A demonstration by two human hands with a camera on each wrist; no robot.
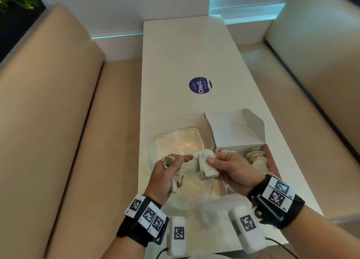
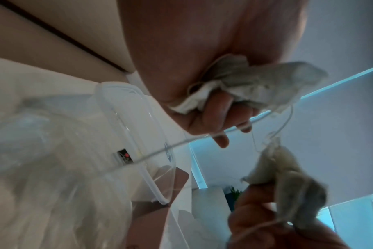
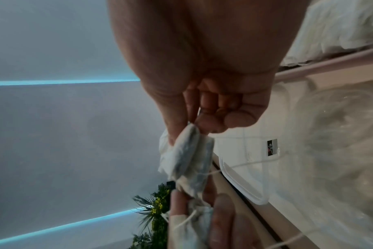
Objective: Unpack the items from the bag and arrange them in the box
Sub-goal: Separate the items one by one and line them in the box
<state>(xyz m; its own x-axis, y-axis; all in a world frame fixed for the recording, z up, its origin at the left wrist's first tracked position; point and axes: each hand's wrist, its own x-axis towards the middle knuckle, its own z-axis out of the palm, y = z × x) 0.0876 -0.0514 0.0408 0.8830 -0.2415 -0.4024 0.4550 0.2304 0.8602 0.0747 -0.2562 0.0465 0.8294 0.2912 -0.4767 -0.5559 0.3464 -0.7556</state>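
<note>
Nearest us lay the clear plastic bag [image 1: 196,204], crumpled on the surface [image 1: 181,63]. Just beyond it, our left hand [image 1: 165,178] clutched a bunch of small cloth pouches [image 1: 175,178], too tangled to count, while our right hand [image 1: 231,171] pinched one pouch [image 1: 205,166], strings linking them. We judged this the untangling step; next, that single pouch needs freeing and carrying right. Beyond the bag: one clear tub [image 1: 179,138], and one open box [image 1: 239,134] already holding several pouches.

Left hand [image 2: 202,101] grips crumpled cloth pouch [image 2: 256,80].
</note>
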